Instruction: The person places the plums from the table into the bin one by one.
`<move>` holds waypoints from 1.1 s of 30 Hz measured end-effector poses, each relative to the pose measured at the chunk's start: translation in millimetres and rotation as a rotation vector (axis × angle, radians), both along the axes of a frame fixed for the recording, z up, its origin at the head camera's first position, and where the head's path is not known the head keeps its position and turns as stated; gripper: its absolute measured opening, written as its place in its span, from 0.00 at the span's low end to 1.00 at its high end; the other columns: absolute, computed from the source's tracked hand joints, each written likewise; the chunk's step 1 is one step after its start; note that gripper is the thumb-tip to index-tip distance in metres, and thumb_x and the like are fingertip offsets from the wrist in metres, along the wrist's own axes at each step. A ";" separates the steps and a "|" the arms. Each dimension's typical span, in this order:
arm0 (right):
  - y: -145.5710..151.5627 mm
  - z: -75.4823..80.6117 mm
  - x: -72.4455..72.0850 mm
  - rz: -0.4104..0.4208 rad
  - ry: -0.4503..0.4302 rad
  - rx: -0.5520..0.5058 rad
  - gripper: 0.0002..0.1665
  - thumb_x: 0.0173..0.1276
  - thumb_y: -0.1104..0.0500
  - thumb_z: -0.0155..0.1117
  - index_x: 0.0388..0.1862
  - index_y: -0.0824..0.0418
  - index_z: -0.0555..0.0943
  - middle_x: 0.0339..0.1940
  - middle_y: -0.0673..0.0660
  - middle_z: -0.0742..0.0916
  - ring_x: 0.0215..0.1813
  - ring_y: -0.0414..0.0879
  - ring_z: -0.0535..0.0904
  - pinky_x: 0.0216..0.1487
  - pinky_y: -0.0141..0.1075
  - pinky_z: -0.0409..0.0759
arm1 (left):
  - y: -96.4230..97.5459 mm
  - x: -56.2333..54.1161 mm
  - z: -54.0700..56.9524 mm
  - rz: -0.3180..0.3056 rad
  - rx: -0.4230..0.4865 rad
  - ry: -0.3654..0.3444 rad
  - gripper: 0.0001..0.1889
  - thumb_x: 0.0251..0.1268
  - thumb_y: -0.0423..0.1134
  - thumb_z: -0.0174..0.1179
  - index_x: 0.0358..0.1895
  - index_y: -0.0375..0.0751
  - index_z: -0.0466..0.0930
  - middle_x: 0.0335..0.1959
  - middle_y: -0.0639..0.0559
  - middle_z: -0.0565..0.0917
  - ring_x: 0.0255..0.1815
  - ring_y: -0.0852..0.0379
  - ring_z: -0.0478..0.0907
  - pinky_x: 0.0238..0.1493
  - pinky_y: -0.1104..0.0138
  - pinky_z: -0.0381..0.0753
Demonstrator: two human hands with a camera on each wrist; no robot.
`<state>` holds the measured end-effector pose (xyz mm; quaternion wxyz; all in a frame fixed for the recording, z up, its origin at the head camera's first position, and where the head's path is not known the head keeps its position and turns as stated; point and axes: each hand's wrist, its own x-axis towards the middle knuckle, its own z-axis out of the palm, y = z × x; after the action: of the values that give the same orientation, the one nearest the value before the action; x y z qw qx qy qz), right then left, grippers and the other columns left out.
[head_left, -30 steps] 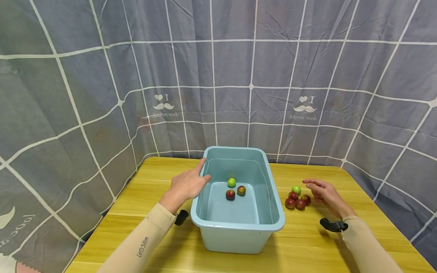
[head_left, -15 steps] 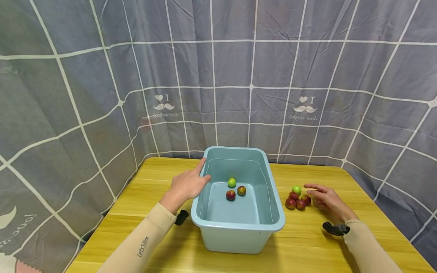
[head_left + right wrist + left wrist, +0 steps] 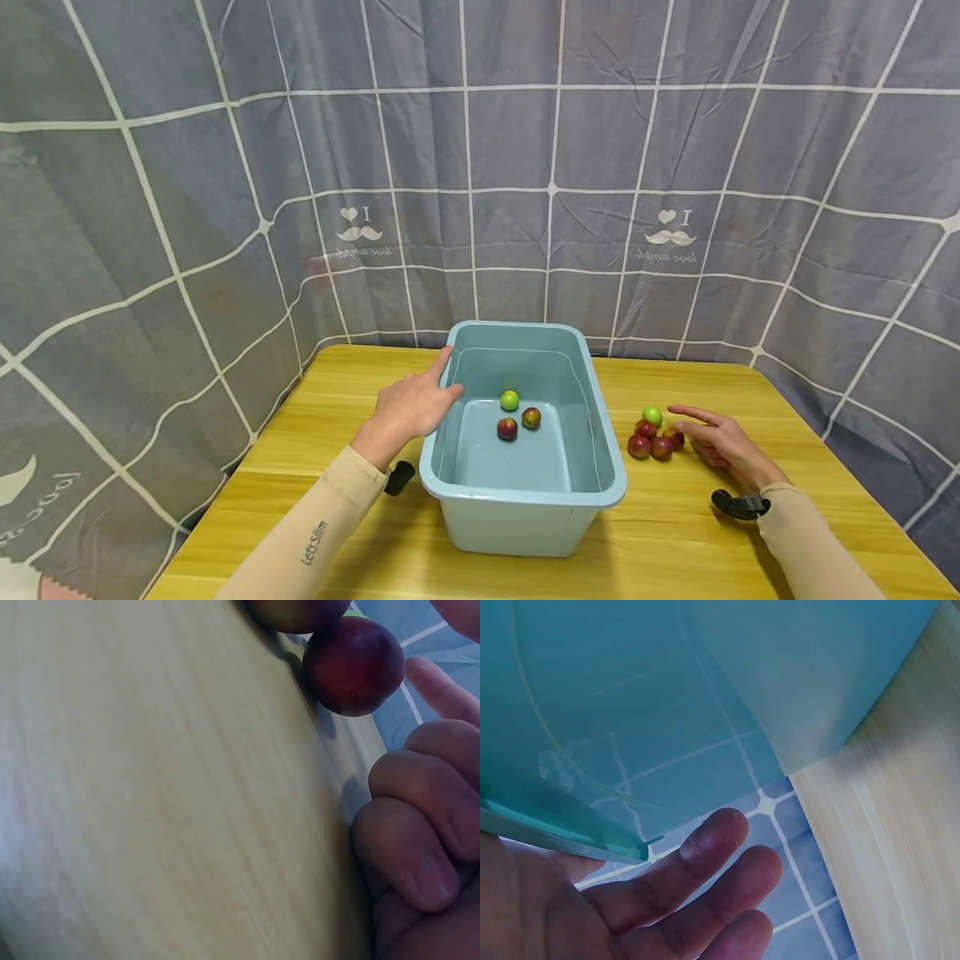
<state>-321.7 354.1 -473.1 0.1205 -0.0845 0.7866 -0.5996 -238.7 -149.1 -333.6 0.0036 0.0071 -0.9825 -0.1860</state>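
Observation:
A light blue plastic tub [image 3: 506, 498] stands mid-table, holding two dark red plums [image 3: 507, 428] and a small green round fruit [image 3: 510, 401]. My left hand [image 3: 412, 406] grips its left rim, thumb over the inner side and index finger along the edge; in the left wrist view the other fingers hang outside the wall. Right of the tub, several red plums [image 3: 639, 447] lie bunched with another green fruit [image 3: 652, 416]. My right hand [image 3: 723, 446] is beside this bunch. In the right wrist view a fingertip meets the nearest plum [image 3: 354, 666], while lower fingers are curled and hold nothing.
The yellow wood-grain table [image 3: 322, 371] extends around the tub, its far edge meeting a grey curtain [image 3: 510, 225] with white grid lines. The tub's high wall separates the loose fruit from the fruit inside.
My right hand has shifted slightly toward me, its fingers lower against the bunch's right side. The left hand and tub have stayed put.

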 end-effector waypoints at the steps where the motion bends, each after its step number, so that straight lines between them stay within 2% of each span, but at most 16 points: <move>1: -0.3 0.0 -0.1 -0.002 -0.002 0.008 0.38 0.76 0.50 0.59 0.76 0.68 0.63 0.14 0.47 0.65 0.15 0.43 0.57 0.18 0.43 0.52 | -0.2 0.0 -0.3 0.000 0.004 0.002 0.39 0.69 0.62 0.42 0.82 0.66 0.44 0.33 0.48 0.83 0.34 0.49 0.80 0.26 0.58 0.71; 8: -1.6 -2.0 -0.8 -0.038 -0.018 0.079 0.37 0.75 0.49 0.61 0.75 0.65 0.67 0.13 0.46 0.65 0.15 0.39 0.61 0.16 0.31 0.61 | -0.2 0.2 -0.9 -0.003 0.015 0.002 0.39 0.69 0.62 0.42 0.82 0.65 0.45 0.34 0.49 0.83 0.35 0.49 0.80 0.26 0.58 0.71; 15: -4.4 -2.1 0.7 -0.061 -0.016 0.135 0.36 0.72 0.48 0.64 0.72 0.64 0.71 0.11 0.46 0.65 0.12 0.39 0.59 0.14 0.32 0.61 | -0.4 -0.1 -0.9 -0.004 0.014 -0.003 0.39 0.69 0.62 0.41 0.82 0.65 0.44 0.32 0.49 0.82 0.34 0.49 0.80 0.26 0.58 0.71; 22: -3.8 -3.1 1.5 -0.071 -0.018 0.140 0.35 0.70 0.50 0.68 0.69 0.67 0.73 0.10 0.44 0.65 0.12 0.38 0.58 0.14 0.31 0.60 | 0.6 -0.6 -1.1 -0.004 0.014 -0.001 0.39 0.69 0.62 0.42 0.82 0.65 0.44 0.39 0.47 0.85 0.36 0.48 0.80 0.28 0.57 0.72; 33: -3.2 -4.2 -0.8 -0.061 0.002 0.201 0.32 0.70 0.49 0.67 0.64 0.70 0.77 0.11 0.45 0.68 0.13 0.38 0.61 0.16 0.30 0.63 | 0.5 0.5 0.1 0.003 0.017 0.004 0.39 0.69 0.63 0.41 0.82 0.66 0.44 0.42 0.47 0.85 0.36 0.48 0.80 0.28 0.57 0.71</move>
<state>-322.5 350.9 -477.3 0.1094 -0.0487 0.8452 -0.5209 -238.2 -148.6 -333.5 0.0057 0.0083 -0.9808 -0.1946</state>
